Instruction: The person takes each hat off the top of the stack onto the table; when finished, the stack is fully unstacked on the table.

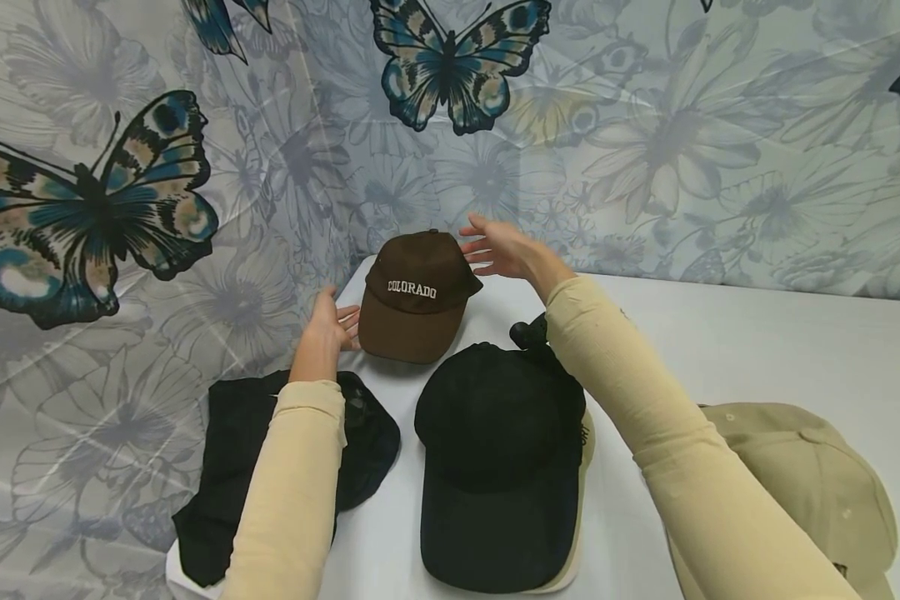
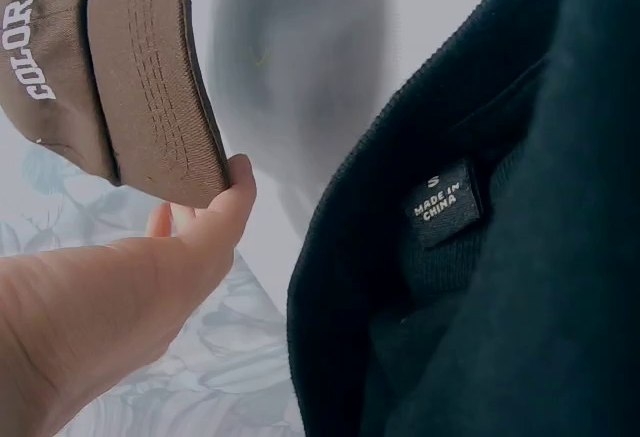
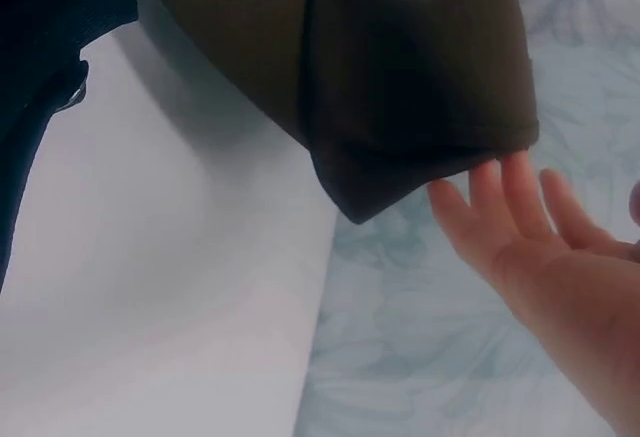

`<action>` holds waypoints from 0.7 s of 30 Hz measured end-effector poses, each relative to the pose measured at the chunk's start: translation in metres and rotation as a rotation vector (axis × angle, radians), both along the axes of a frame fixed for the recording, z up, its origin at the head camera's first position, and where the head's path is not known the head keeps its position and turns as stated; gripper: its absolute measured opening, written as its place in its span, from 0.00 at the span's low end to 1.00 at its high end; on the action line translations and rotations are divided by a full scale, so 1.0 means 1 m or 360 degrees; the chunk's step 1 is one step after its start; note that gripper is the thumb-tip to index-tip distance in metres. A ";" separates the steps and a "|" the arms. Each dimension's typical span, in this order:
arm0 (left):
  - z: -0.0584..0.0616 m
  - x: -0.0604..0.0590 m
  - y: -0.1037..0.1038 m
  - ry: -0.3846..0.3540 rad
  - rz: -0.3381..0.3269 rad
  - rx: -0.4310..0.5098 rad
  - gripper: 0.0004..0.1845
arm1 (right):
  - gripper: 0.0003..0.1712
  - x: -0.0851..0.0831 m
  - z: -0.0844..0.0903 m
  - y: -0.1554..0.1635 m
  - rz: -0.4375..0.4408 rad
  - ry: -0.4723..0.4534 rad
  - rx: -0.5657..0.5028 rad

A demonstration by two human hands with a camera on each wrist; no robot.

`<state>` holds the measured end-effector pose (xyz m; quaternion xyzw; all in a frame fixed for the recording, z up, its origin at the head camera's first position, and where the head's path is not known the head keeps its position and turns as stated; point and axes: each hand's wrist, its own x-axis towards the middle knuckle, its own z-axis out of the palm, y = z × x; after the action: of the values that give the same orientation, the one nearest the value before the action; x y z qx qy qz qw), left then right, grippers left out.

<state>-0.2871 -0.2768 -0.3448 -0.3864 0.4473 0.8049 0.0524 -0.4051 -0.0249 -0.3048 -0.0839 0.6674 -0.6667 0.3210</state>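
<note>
A brown cap [image 1: 418, 296] lettered COLORADO sits at the far end of the white table [image 1: 757, 342]. My left hand [image 1: 330, 329] is at the left of its brim with the fingers straight. In the left wrist view the thumb of that hand [image 2: 205, 212] touches the brim's edge on the brown cap [image 2: 140, 77]. My right hand [image 1: 495, 246] hovers open by the crown's right rear. In the right wrist view its straight fingers [image 3: 510, 207] reach the lower back edge of the cap [image 3: 400, 77]. Neither hand grips anything.
A black cap [image 1: 495, 442] lies in the near middle on top of a cream one [image 1: 570, 575]. A tan cap [image 1: 810, 483] rests at the near right. A black garment [image 1: 225, 467] with a MADE IN CHINA label [image 2: 442, 204] lies near left. A butterfly-print curtain [image 1: 645, 125] hangs behind.
</note>
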 end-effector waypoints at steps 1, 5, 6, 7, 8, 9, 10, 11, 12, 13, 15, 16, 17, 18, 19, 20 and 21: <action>-0.001 0.000 -0.001 0.0000 0.0008 0.0018 0.34 | 0.32 0.000 0.000 0.000 0.0005 0.0001 -0.0001; -0.002 -0.003 -0.006 -0.0001 0.0065 0.0099 0.34 | 0.32 -0.001 -0.001 -0.003 0.0014 0.0010 0.0004; -0.002 -0.003 -0.007 -0.0001 0.0081 0.0118 0.34 | 0.32 -0.001 -0.002 -0.004 0.0020 0.0014 0.0010; -0.002 -0.004 -0.008 -0.0003 0.0090 0.0129 0.35 | 0.32 -0.001 -0.003 -0.004 0.0028 0.0020 0.0022; -0.002 -0.005 -0.009 -0.0004 0.0096 0.0137 0.35 | 0.32 -0.002 -0.003 -0.005 0.0033 0.0025 0.0032; -0.002 -0.005 -0.010 -0.0005 0.0101 0.0143 0.35 | 0.32 -0.002 -0.004 -0.006 0.0035 0.0028 0.0039; -0.003 -0.005 -0.010 -0.0004 0.0103 0.0148 0.35 | 0.32 -0.002 -0.004 -0.006 0.0039 0.0031 0.0048; -0.003 -0.005 -0.011 -0.0006 0.0104 0.0151 0.35 | 0.32 -0.003 -0.005 -0.007 0.0044 0.0035 0.0058; -0.003 -0.005 -0.011 -0.0006 0.0103 0.0148 0.36 | 0.32 -0.003 -0.005 -0.007 0.0046 0.0037 0.0065; -0.004 -0.005 -0.011 -0.0005 0.0103 0.0148 0.36 | 0.32 -0.003 -0.006 -0.008 0.0047 0.0035 0.0068; -0.006 -0.005 -0.011 -0.0007 0.0111 0.0146 0.36 | 0.32 -0.004 -0.007 -0.009 0.0045 0.0025 0.0063; -0.006 -0.005 -0.012 -0.0009 0.0113 0.0143 0.36 | 0.32 -0.004 -0.007 -0.009 0.0046 0.0021 0.0063; -0.007 -0.006 -0.012 -0.0010 0.0119 0.0143 0.36 | 0.32 -0.005 -0.007 -0.009 0.0045 0.0014 0.0059; -0.007 -0.006 -0.012 -0.0006 0.0117 0.0150 0.36 | 0.32 -0.005 -0.008 -0.010 0.0043 0.0014 0.0057; -0.007 -0.006 -0.012 0.0002 0.0124 0.0165 0.36 | 0.32 -0.006 -0.007 -0.011 0.0044 0.0018 0.0052; -0.008 -0.007 -0.012 0.0019 0.0140 0.0183 0.36 | 0.32 -0.007 -0.007 -0.012 0.0043 0.0018 0.0043; -0.008 -0.008 -0.012 0.0040 0.0162 0.0208 0.36 | 0.32 -0.008 -0.006 -0.013 0.0041 0.0020 0.0040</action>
<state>-0.2955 -0.2889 -0.3526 -0.3941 0.3743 0.8388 0.0310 -0.4128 -0.0381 -0.3106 -0.0927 0.6766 -0.6535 0.3265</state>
